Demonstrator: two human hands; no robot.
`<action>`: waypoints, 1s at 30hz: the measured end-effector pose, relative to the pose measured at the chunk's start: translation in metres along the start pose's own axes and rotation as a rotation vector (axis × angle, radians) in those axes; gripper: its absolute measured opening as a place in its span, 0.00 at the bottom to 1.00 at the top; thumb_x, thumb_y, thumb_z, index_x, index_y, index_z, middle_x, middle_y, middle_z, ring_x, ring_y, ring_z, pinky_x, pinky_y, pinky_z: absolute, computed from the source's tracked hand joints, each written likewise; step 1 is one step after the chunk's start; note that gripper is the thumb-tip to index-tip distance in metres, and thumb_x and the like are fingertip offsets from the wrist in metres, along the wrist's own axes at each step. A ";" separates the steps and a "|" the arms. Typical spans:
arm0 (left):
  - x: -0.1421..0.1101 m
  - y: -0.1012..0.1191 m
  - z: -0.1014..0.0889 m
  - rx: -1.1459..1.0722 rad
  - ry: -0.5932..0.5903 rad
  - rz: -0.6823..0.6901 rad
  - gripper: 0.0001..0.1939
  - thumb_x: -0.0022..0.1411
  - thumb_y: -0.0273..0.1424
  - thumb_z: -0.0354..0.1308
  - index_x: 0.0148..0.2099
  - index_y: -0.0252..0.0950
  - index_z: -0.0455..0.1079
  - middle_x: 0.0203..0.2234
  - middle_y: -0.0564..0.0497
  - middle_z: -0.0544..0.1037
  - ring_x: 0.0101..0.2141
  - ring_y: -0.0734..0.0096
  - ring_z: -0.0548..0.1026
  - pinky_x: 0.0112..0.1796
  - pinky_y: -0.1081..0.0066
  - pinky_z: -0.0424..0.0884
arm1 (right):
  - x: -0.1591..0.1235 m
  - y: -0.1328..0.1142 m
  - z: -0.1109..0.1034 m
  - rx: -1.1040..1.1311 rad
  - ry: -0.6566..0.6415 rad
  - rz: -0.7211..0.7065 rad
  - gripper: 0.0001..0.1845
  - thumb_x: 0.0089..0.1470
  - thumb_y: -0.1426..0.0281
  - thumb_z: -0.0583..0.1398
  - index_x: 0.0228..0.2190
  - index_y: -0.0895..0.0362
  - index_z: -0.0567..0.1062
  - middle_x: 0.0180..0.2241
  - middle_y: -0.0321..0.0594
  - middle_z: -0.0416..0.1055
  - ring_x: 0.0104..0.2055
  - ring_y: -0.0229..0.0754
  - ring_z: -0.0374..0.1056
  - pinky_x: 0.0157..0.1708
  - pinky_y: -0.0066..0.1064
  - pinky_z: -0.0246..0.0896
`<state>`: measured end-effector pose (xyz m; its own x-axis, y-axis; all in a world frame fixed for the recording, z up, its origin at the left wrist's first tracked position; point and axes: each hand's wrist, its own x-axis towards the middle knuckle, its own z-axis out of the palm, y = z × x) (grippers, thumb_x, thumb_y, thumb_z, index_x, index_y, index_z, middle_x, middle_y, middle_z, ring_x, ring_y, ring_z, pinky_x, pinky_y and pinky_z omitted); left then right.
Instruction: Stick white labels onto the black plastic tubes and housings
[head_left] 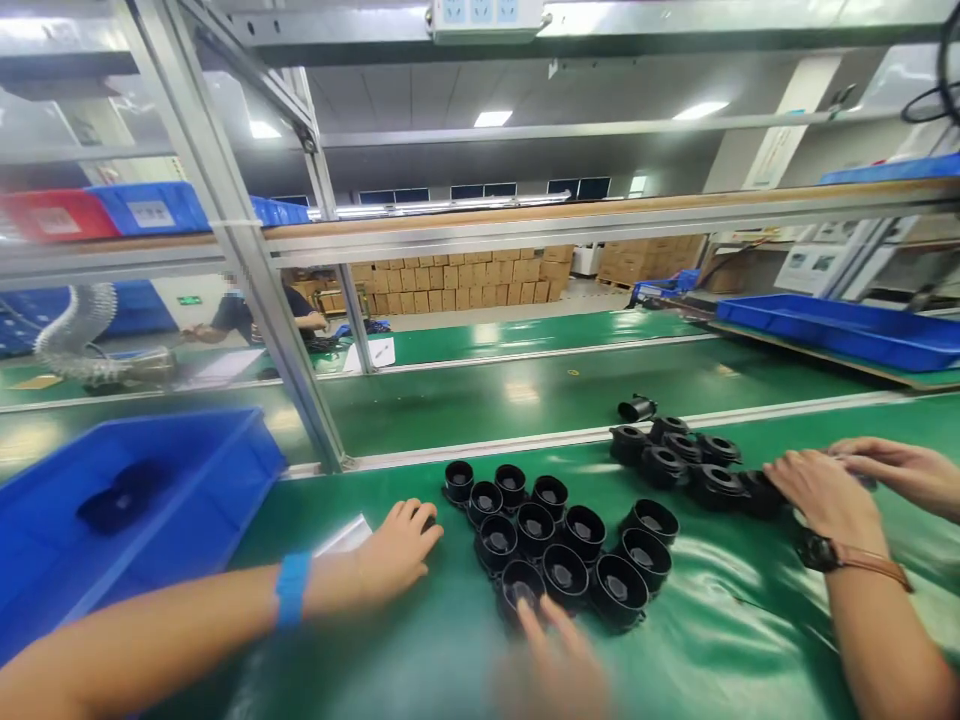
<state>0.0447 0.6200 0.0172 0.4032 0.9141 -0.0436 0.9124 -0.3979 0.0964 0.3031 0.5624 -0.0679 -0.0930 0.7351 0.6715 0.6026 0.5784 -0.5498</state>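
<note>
The left hand [396, 552], with a blue band [292, 588] at the wrist, is set low over the green table [420, 478], its fingers bent and a little spread. A small dark thing [430, 522] shows at its fingertips; whether they are clamped on it I cannot tell. The right hand [559, 672] is blurred, two fingers stretched forward and slightly apart, their tips overlapping the nearest black cup [515, 576]; blur hides whether they grip it. That cup stands at the front of a cluster of open-topped black cups [565, 570], to the right of the left hand.

Farther right, a co-worker's hands [829, 495], one wrist wearing a watch [817, 550], are beside a second group of black parts [664, 465]. A blue bin [251, 450] at left holds dark parts [124, 500]. A metal post [259, 290] and a long shelf [450, 238] frame the far side. Beyond are stacked cardboard boxes [465, 285], a seated person [298, 308] and, at right, a blue tray [840, 328].
</note>
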 end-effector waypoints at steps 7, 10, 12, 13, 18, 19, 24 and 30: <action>-0.014 -0.014 -0.001 -0.099 0.025 0.024 0.29 0.54 0.22 0.58 0.57 0.42 0.59 0.53 0.44 0.65 0.52 0.58 0.66 0.54 0.59 0.66 | 0.019 0.025 -0.022 0.645 0.020 0.369 0.17 0.61 0.54 0.59 0.38 0.54 0.78 0.50 0.50 0.71 0.51 0.56 0.70 0.43 0.41 0.73; -0.028 -0.013 0.000 -0.158 0.028 0.057 0.29 0.52 0.19 0.56 0.55 0.43 0.61 0.54 0.46 0.65 0.53 0.59 0.67 0.55 0.60 0.66 | 0.013 0.017 -0.032 0.918 -0.011 0.531 0.21 0.60 0.51 0.59 0.43 0.53 0.78 0.43 0.49 0.75 0.44 0.56 0.74 0.37 0.43 0.75; -0.035 -0.012 0.003 -0.215 0.048 0.028 0.30 0.52 0.19 0.55 0.57 0.42 0.60 0.57 0.43 0.60 0.55 0.56 0.65 0.56 0.57 0.65 | 0.011 0.011 -0.035 0.967 -0.048 0.566 0.23 0.59 0.50 0.58 0.45 0.52 0.78 0.42 0.50 0.76 0.41 0.58 0.75 0.33 0.45 0.75; -0.038 -0.011 0.005 -0.248 0.057 0.008 0.31 0.52 0.19 0.56 0.58 0.42 0.60 0.58 0.42 0.58 0.56 0.55 0.64 0.57 0.56 0.65 | 0.010 0.008 -0.036 1.004 -0.071 0.590 0.24 0.57 0.49 0.59 0.46 0.52 0.78 0.43 0.50 0.76 0.40 0.58 0.75 0.31 0.46 0.74; -0.045 -0.011 0.013 -0.305 0.046 0.015 0.32 0.50 0.21 0.58 0.58 0.42 0.60 0.58 0.41 0.57 0.58 0.50 0.62 0.56 0.54 0.65 | 0.009 0.004 -0.034 1.055 -0.164 0.635 0.21 0.56 0.51 0.59 0.45 0.49 0.79 0.47 0.52 0.74 0.37 0.55 0.74 0.25 0.44 0.73; -0.045 -0.012 0.014 -0.298 0.051 0.029 0.32 0.50 0.21 0.58 0.58 0.43 0.60 0.58 0.42 0.58 0.58 0.50 0.62 0.55 0.53 0.65 | 0.009 0.004 -0.034 1.034 -0.169 0.620 0.20 0.56 0.52 0.59 0.45 0.49 0.78 0.47 0.51 0.74 0.36 0.54 0.74 0.25 0.43 0.73; -0.043 -0.021 0.011 -0.373 0.074 0.113 0.40 0.49 0.24 0.63 0.63 0.45 0.55 0.56 0.44 0.62 0.56 0.52 0.63 0.57 0.53 0.63 | 0.012 0.007 -0.021 0.900 -0.194 0.501 0.19 0.61 0.52 0.57 0.44 0.50 0.78 0.46 0.50 0.74 0.39 0.54 0.74 0.31 0.42 0.74; -0.054 -0.025 -0.004 -0.495 0.197 -0.061 0.36 0.53 0.35 0.63 0.62 0.40 0.54 0.54 0.43 0.59 0.56 0.54 0.63 0.58 0.53 0.62 | 0.020 0.009 0.030 0.361 -0.239 -0.049 0.16 0.64 0.57 0.56 0.34 0.53 0.79 0.55 0.49 0.64 0.45 0.51 0.71 0.40 0.39 0.74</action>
<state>0.0001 0.5813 0.0213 0.2863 0.9506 0.1195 0.7719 -0.3028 0.5590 0.2825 0.5928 -0.0743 -0.3215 0.7401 0.5906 0.2814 0.6702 -0.6868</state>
